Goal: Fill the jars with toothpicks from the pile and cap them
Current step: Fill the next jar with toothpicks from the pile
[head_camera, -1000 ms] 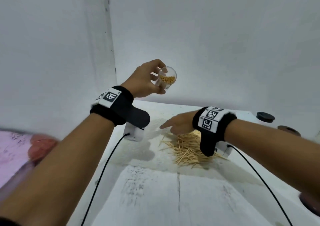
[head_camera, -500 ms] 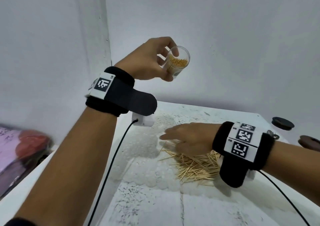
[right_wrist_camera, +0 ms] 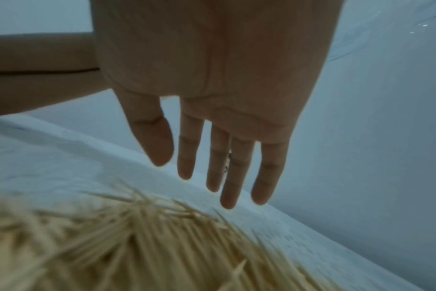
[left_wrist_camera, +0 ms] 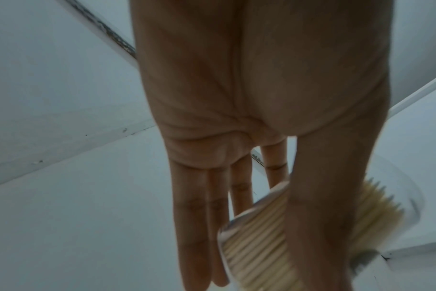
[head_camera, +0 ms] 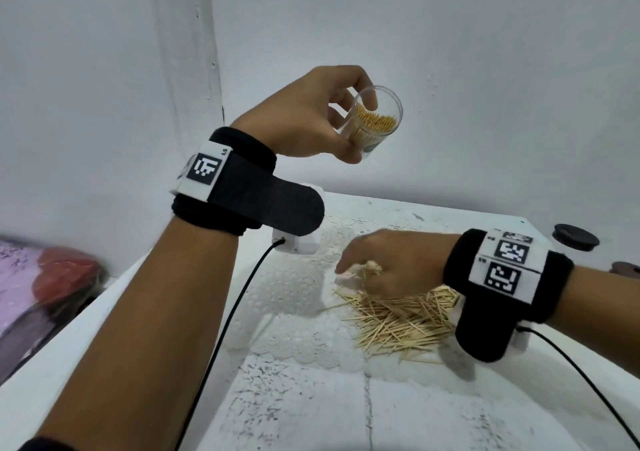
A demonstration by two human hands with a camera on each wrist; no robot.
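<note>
A clear jar point(head_camera: 372, 121) packed with toothpicks is being held tilted in the air, far left, by the curled left hand point(head_camera: 304, 118); the toothpick pile point(head_camera: 398, 319) on the table point(head_camera: 450, 416) is being hovered over by the flat-fingered right hand point(head_camera: 391, 260), nothing held

Clear jar point(head_camera: 375, 118) packed with pale golden-tan toothpicks point(head_camera: 375, 123). Loose straw-coloured pile point(head_camera: 401, 319) on a white surface point(head_camera: 311, 409) speckled with dark grey. Black wristbands point(head_camera: 239, 187) bearing white tags printed with black square codes. Two dark round lids point(head_camera: 576, 237) at far right. White walls point(head_camera: 485, 70).
</note>
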